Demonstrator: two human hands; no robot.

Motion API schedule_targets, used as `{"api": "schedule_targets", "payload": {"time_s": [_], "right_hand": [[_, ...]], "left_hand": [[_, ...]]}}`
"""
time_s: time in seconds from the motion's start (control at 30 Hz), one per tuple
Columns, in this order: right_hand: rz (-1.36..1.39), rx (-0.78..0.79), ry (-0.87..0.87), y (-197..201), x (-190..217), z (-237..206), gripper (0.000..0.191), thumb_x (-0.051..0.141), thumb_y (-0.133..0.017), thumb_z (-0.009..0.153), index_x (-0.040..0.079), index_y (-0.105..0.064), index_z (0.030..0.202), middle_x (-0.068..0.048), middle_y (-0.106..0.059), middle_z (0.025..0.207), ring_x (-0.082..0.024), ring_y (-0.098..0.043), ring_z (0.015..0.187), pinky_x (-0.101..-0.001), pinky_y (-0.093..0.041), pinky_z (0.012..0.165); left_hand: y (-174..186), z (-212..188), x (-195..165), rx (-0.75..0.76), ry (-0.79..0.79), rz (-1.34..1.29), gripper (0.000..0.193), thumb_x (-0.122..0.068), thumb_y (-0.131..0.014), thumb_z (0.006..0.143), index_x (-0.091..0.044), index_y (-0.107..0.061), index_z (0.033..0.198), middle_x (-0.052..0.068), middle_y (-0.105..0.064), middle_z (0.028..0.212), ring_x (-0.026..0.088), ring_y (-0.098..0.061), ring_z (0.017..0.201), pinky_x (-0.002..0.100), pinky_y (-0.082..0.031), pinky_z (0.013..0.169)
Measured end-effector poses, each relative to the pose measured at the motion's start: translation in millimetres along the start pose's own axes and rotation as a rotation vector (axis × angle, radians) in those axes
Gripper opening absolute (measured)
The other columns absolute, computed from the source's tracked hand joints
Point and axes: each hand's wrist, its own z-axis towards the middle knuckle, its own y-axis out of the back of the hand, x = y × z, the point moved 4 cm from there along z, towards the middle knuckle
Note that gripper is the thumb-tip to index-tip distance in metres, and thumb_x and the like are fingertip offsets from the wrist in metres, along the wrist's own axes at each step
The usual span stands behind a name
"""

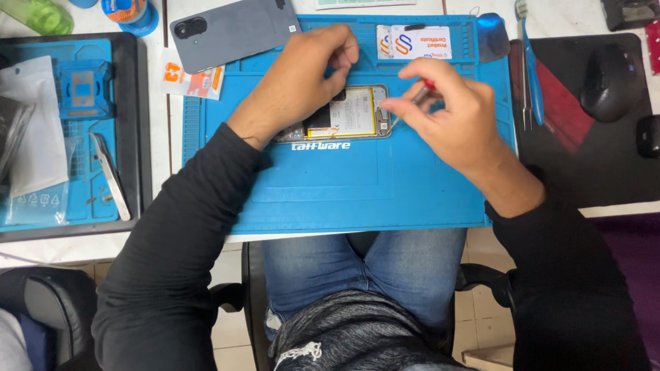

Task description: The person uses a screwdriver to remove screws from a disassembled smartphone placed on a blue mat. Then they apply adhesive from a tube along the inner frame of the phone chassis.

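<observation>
Opened phone [347, 113] lies face down on the blue mat [344, 185], back cover off, yellow-labelled battery exposed in the middle of the frame. It sits near the mat's far half, just above the white lettering.

Left hand [299, 79] rests over the phone's left end, fingers curled, thumb and forefinger pinched together near the top edge. What they pinch is hidden under the knuckles; cannot tell whether anything is held.

Right hand [450, 110] grips a thin tool [412, 102], a red bit of its handle showing between thumb and forefinger. The metal tip points left and touches or nearly touches the phone's right end; probably a small screwdriver, but the view is too small to be sure.

Grey back cover [234, 29] lies off the mat's far left corner, camera cutout at its left. Two white cards [412, 41] sit in the mat's top tray. Blue-handled tweezers [531, 69] lie just off the mat's right edge, on a black pad [591, 165] that also carries a black mouse [608, 82]. Second, smaller blue mat [69, 137] to the left holds clear bags and another pair of tweezers [110, 175]. Person is seated, dark sleeves, jeans.
</observation>
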Motion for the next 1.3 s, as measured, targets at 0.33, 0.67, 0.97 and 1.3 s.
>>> {"api": "schedule_targets", "payload": {"time_s": [0.33, 0.67, 0.97, 1.3], "right_hand": [[0.379, 0.373, -0.082, -1, -11, 0, 0.043, 0.0, -0.059, 0.105, 0.004, -0.041, 0.144, -0.016, -0.074, 0.116, -0.027, -0.076, 0.112, -0.0349, -0.062, 0.096], [0.287, 0.224, -0.12, 0, -20, -1, 0.063, -0.005, -0.067, 0.106, 0.005, -0.024, 0.152, -0.02, -0.074, 0.109, -0.027, -0.077, 0.101, -0.034, -0.063, 0.088], [0.46, 0.025, 0.048, 5, -29, -8, 0.055, -0.012, -0.06, 0.114, 0.007, -0.017, 0.142, -0.025, -0.068, 0.107, -0.032, -0.077, 0.101, -0.0354, -0.067, 0.094], [0.469, 0.04, 0.065, 4, -37, -15, 0.058, -0.011, -0.062, 0.117, 0.011, -0.017, 0.148, -0.023, -0.069, 0.109, -0.03, -0.078, 0.102, -0.0336, -0.068, 0.095]], "left_hand": [[-12, -7, -6, 0.077, 0.118, -0.183, 0.025, 0.004, -0.068, 0.09, -0.001, -0.057, 0.111, 0.008, -0.07, 0.097, 0.017, -0.071, 0.092, 0.03, -0.058, 0.082], [-22, -11, -17, 0.166, 0.161, -0.219, 0.027, -0.004, -0.076, 0.093, -0.003, -0.054, 0.111, 0.004, -0.067, 0.087, 0.014, -0.07, 0.082, 0.028, -0.057, 0.073], [-32, -11, -29, 0.167, 0.132, -0.382, 0.03, -0.005, -0.078, 0.095, -0.003, -0.054, 0.113, 0.002, -0.07, 0.096, 0.011, -0.069, 0.089, 0.027, -0.058, 0.082], [-30, -11, -32, 0.174, 0.096, -0.377, 0.03, -0.004, -0.077, 0.095, -0.003, -0.054, 0.114, 0.003, -0.07, 0.097, 0.011, -0.069, 0.09, 0.027, -0.057, 0.082]]}}
